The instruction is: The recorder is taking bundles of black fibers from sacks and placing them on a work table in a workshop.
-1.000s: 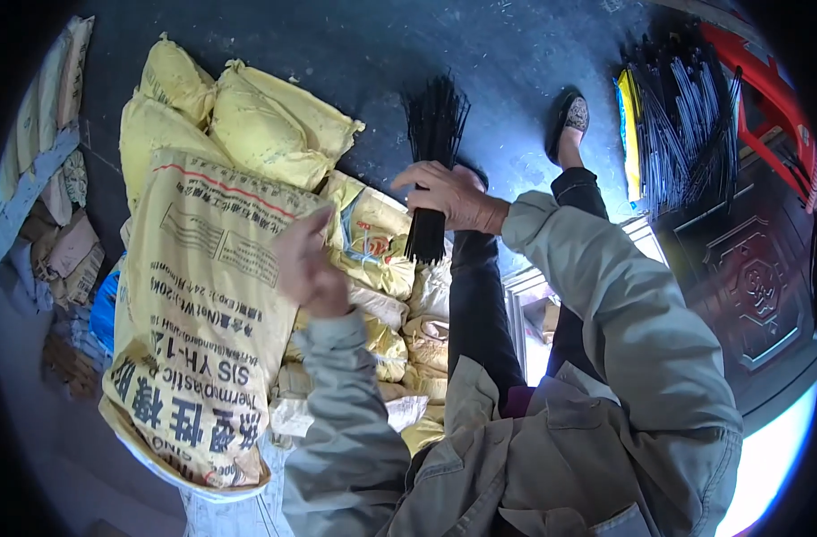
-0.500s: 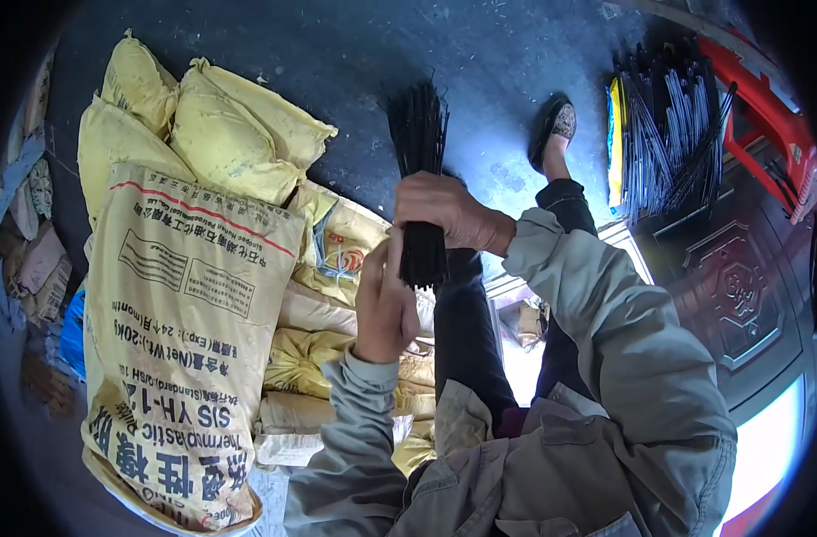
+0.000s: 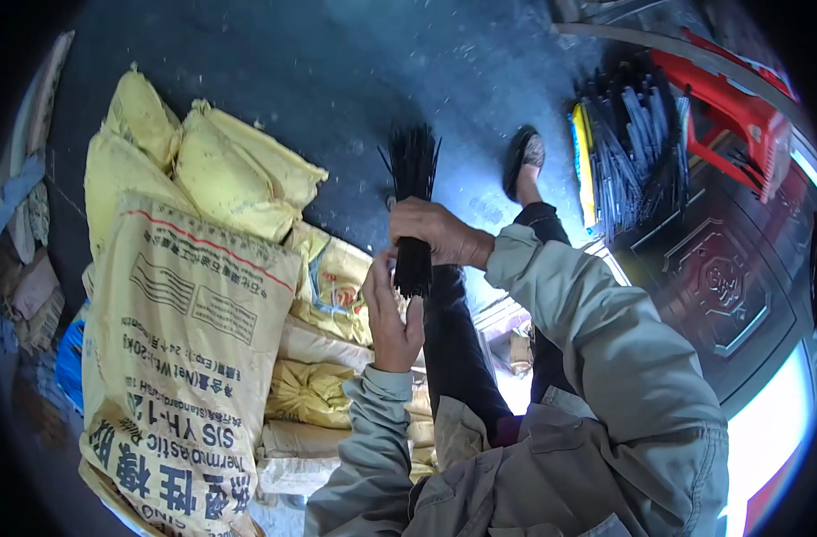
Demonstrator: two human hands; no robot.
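- Right hand closed firmly round a bundle of black strips, gripping it about the middle!
- The bundle's long axis runs almost straight up the view, across that fist: splayed tips point beyond it, the blunt end points back toward the wearer.
- Left hand, just below the right, is open, fingers straight beside the blunt end, thumb apart; contact there is hard to call.
- Hidden: the bundle's gripped middle, covered by the right hand's knuckles.
- Left of both hands, a big printed sack, cut off by the lower edge.
- Well right, more black strips, their far ends lost in shadow.
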